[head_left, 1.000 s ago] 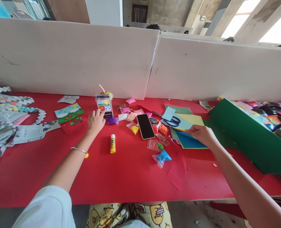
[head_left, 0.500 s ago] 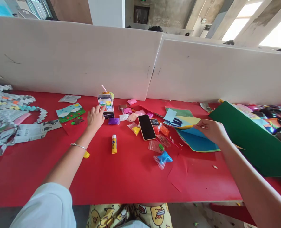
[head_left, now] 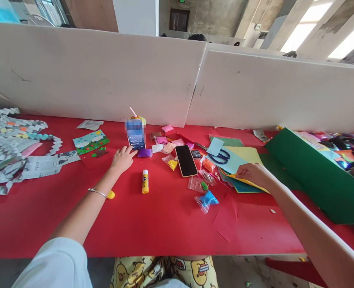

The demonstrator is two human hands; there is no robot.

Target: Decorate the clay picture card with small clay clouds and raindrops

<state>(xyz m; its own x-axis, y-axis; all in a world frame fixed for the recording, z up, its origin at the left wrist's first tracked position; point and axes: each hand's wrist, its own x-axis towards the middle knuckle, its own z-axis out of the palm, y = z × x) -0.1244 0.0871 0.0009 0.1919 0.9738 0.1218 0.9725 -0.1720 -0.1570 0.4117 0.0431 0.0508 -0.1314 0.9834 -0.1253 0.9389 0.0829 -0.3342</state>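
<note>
My left hand point(head_left: 123, 161) is open, its fingers stretched toward the lower edge of a smartphone point(head_left: 136, 138) propped upright, with a lit, blurred screen. My right hand point(head_left: 253, 174) pinches the edge of a sheet of yellow-orange coloured paper point(head_left: 245, 180) in a stack. Pale yellow and light blue sheets show above it, with a blue sheet point(head_left: 246, 187) beneath. Dark-handled scissors point(head_left: 221, 157) and a small light blue paper piece point(head_left: 215, 146) lie on the stack's upper left. A green sheet point(head_left: 280, 172) is beyond my right hand.
A second phone point(head_left: 185, 161) lies dark among several clay packets, including a blue one point(head_left: 207, 199). A yellow glue stick point(head_left: 145, 182) stands nearer me. Left are a landscape picture card point(head_left: 90, 142) and folded paper strips point(head_left: 24, 134); right is a green box point(head_left: 311, 184).
My left hand has slid down from the phone's screen to near its lower edge. My right hand has moved left and lower with the paper, uncovering a green sheet.
</note>
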